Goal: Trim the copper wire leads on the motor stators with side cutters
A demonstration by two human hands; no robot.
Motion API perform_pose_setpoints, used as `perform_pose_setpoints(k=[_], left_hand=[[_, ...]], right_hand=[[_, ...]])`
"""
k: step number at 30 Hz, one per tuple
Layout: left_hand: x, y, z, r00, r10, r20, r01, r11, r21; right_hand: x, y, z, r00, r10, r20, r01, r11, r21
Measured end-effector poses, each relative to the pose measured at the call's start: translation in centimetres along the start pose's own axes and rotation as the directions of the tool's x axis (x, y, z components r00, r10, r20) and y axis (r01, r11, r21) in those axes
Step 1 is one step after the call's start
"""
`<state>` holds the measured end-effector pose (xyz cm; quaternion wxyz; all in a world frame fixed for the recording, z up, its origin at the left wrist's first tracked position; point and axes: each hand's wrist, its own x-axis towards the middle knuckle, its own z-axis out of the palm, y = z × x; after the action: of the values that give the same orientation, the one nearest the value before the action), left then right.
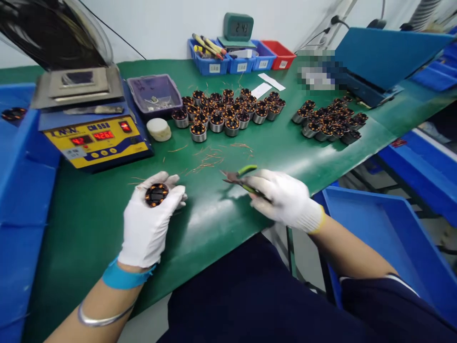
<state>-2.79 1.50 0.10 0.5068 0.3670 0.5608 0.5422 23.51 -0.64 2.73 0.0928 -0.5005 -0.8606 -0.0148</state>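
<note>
In a white glove, my left hand [148, 228] is wrapped round a motor stator [157, 195], a small round part with a black core and copper windings facing up. My right hand [282, 197], also gloved, grips a pair of cutting pliers [233, 177] with green handles. The jaws are parted and point left, toward the stator but apart from it. Beyond both hands lie loose copper wire ends [207, 162] on the green bench [221, 214]. A large group of similar stators [216, 123] stands farther back, and a second group [323, 131] is to its right.
At the left stands a yellow-and-blue soldering pot unit [100, 140], with a round white block [159, 129] and a purple bin [153, 93] beside it. Small blue bins [214, 66], a red bin [280, 57] and a clock [238, 27] line the back. A blue crate [374, 214] sits lower right.
</note>
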Motion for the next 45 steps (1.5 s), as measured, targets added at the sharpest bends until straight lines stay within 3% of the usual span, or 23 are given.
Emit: perform_pose_setpoints(k=[3,7,10,14,18,21,24,26,30,32,35,38,41,45], left_hand=[[-0.5,0.1,0.2,1.0,-0.006,-0.026,0.006,1.0,0.009],[-0.8,0.0,0.4,1.0,-0.019,-0.02,0.019,0.999,0.034],[-0.9,0.0,0.3,1.0,-0.016,0.017,0.014,0.996,0.088],[-0.7,0.0,0.1,0.997,0.013,0.074,-0.023,0.99,0.137],[-0.7,0.2,0.2,0.987,0.019,0.159,-0.05,0.979,0.196],[-0.9,0.2,0.2,0.973,0.065,0.222,-0.115,0.968,0.224],[-1.1,0.0,-0.1,0.952,0.084,0.293,-0.167,0.947,0.274],[-1.2,-0.2,-0.4,0.924,0.082,0.373,-0.239,0.887,0.396],[-1.1,-0.6,-0.6,0.781,0.092,0.617,-0.529,0.623,0.577],[-1.0,-0.7,-0.6,0.736,0.05,0.675,-0.595,0.523,0.61],[-1.1,-0.7,-0.6,0.75,0.007,0.661,-0.594,0.446,0.669],[-1.3,-0.5,-0.6,0.751,0.053,0.658,-0.614,0.423,0.666],[-1.5,-0.6,-0.4,0.724,0.111,0.681,-0.649,0.446,0.617],[-1.7,-0.8,-0.2,0.69,0.133,0.711,-0.686,0.435,0.584]], right_hand=[[-5.6,0.7,-2.3,0.989,-0.142,-0.05,0.137,0.987,-0.089],[-9.5,2.1,-3.0,0.979,-0.141,0.15,0.172,0.961,-0.217],[-8.7,3.4,-1.9,0.961,-0.076,0.265,0.138,0.965,-0.223],[-3.6,5.0,0.3,0.947,-0.007,0.321,0.064,0.984,-0.168],[2.5,5.5,2.2,0.97,0.033,0.242,0.009,0.986,-0.167],[4.0,5.3,2.8,0.993,0.001,0.119,0.015,0.991,-0.13],[1.5,5.2,2.2,0.997,-0.062,-0.046,0.058,0.995,-0.086],[-1.4,5.2,1.6,0.985,-0.118,-0.125,0.106,0.99,-0.097],[-5.5,5.3,1.7,0.98,-0.168,-0.107,0.159,0.984,-0.083],[-5.6,4.5,2.0,0.983,-0.142,-0.112,0.14,0.99,-0.028],[-3.8,1.5,2.0,0.99,-0.026,-0.141,0.053,0.98,0.192],[-1.0,-2.4,1.6,0.996,0.089,0.017,-0.087,0.892,0.444],[1.3,-5.1,1.8,0.973,0.145,0.18,-0.215,0.851,0.479],[2.2,-5.6,2.8,0.97,0.109,0.219,-0.193,0.891,0.41]])
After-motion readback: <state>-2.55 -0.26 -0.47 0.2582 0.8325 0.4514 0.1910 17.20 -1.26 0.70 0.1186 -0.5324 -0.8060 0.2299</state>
